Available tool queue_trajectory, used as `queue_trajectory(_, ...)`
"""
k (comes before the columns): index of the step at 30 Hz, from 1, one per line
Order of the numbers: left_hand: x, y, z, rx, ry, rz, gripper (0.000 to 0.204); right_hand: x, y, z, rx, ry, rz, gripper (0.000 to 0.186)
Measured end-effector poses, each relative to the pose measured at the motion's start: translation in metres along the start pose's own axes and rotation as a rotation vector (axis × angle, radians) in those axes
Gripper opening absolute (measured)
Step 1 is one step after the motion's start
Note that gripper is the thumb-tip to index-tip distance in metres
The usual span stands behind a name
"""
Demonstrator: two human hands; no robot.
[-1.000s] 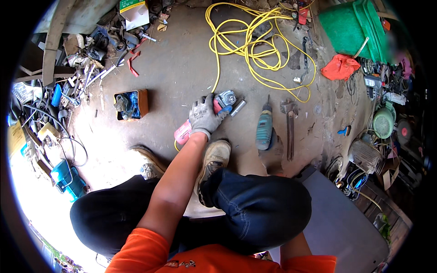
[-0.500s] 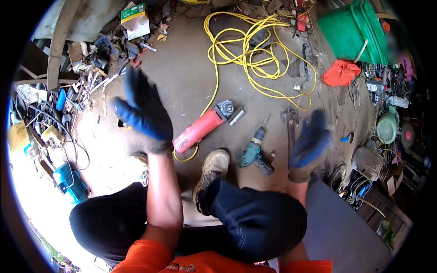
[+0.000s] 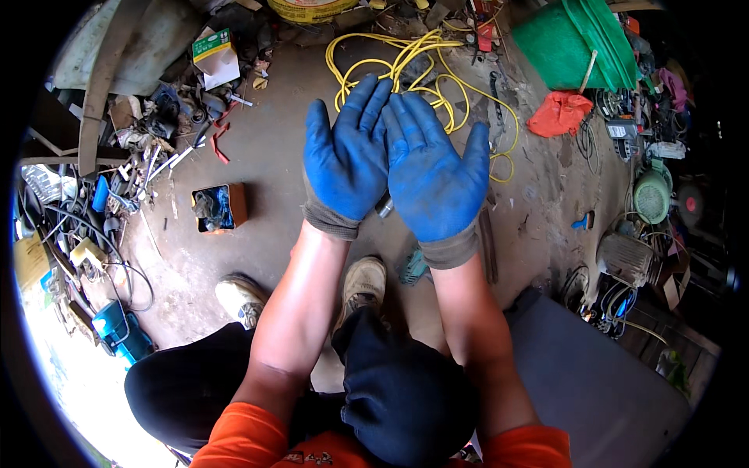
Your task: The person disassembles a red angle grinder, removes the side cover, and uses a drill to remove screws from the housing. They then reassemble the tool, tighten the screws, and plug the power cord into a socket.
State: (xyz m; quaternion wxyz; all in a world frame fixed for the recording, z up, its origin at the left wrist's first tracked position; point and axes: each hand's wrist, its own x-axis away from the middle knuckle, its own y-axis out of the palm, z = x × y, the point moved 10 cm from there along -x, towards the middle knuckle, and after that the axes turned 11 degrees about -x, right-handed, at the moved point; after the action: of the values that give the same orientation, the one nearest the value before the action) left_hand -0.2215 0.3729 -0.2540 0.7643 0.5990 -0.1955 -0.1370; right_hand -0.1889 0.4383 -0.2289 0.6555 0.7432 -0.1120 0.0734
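Left hand (image 3: 349, 160) and right hand (image 3: 438, 178) have drawn together, palms upward, each grip wide. Teal drill (image 3: 413, 267) (partly hidden): at their six o'clock. Floor (image 3: 273, 160) stretches toward nine o'clock, edged by scrap (image 3: 162, 111).

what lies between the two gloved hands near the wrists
In the head view, part of a metal cylinder shows between the left hand and right hand, on the floor below.

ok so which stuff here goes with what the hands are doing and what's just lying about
Likely with the job (both hands open, holding nothing):
- left hand
- right hand
- metal cylinder, partly hidden
- drill, mostly hidden

Seemingly just lying about:
- red cloth
- green bin
- carton
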Motion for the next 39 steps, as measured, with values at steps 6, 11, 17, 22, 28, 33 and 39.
queue_trajectory(6, 0.019, 0.015, 0.011, 0.060, 0.047, -0.023, 0.083, 0.019, 0.021, 0.007, -0.122, 0.028, -0.048, 0.090)
queue_trajectory(11, 0.029, 0.029, 0.013, 0.063, 0.048, -0.051, 0.088, 0.033, 0.038, 0.010, -0.060, 0.011, -0.081, 0.094)
queue_trajectory(17, 0.041, 0.039, 0.019, 0.088, 0.045, -0.103, 0.090, 0.044, 0.050, 0.016, -0.034, 0.019, -0.149, 0.098)
queue_trajectory(22, 0.047, 0.051, 0.019, 0.108, 0.040, -0.130, 0.094, 0.053, 0.063, 0.018, 0.095, 0.003, -0.208, 0.107)
queue_trajectory(28, 0.057, 0.058, 0.022, -0.073, 0.094, -0.132, 0.087, 0.061, 0.062, 0.028, 0.397, 0.035, -0.305, 0.130)
queue_trajectory(33, 0.062, 0.065, 0.025, -0.200, 0.112, -0.135, 0.082, 0.067, 0.069, 0.033, 0.579, 0.012, -0.353, 0.135)
queue_trajectory(39, 0.066, 0.067, 0.024, -0.503, 0.166, -0.134, 0.082, 0.069, 0.069, 0.037, 0.750, 0.032, -0.315, 0.136)
